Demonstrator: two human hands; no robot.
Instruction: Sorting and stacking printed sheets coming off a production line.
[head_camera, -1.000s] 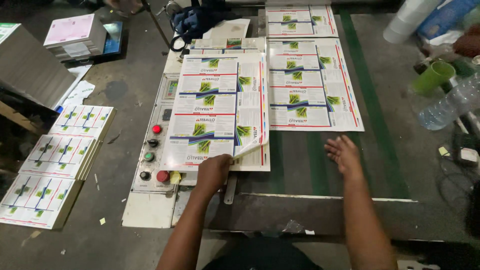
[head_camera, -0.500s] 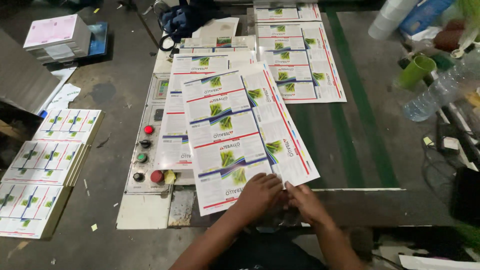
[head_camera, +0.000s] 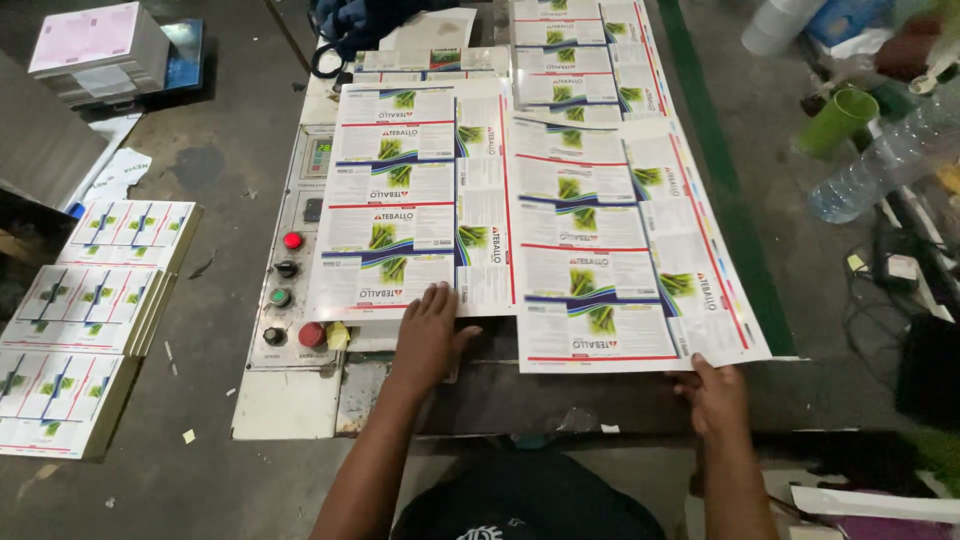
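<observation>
Two stacks of large printed sheets with green-and-white label panels lie side by side on a dark metal worktable (head_camera: 600, 395). My left hand (head_camera: 428, 335) rests flat on the near edge of the left stack (head_camera: 410, 200). My right hand (head_camera: 715, 392) grips the near right corner of the top printed sheet (head_camera: 620, 250), which lies on the right side, slightly skewed. More printed sheets (head_camera: 575, 55) continue at the far end of the table.
A control panel (head_camera: 290, 290) with red, green and black buttons sits left of the sheets. Stacks of printed sheets (head_camera: 85, 320) lie on the floor at left. A green cup (head_camera: 838, 120), a plastic bottle (head_camera: 880, 160) and cables are at right.
The top sheet was lifted from the left stack, swung across with both hands, and now lies on the right side. My left hand went back to the left stack's edge.
</observation>
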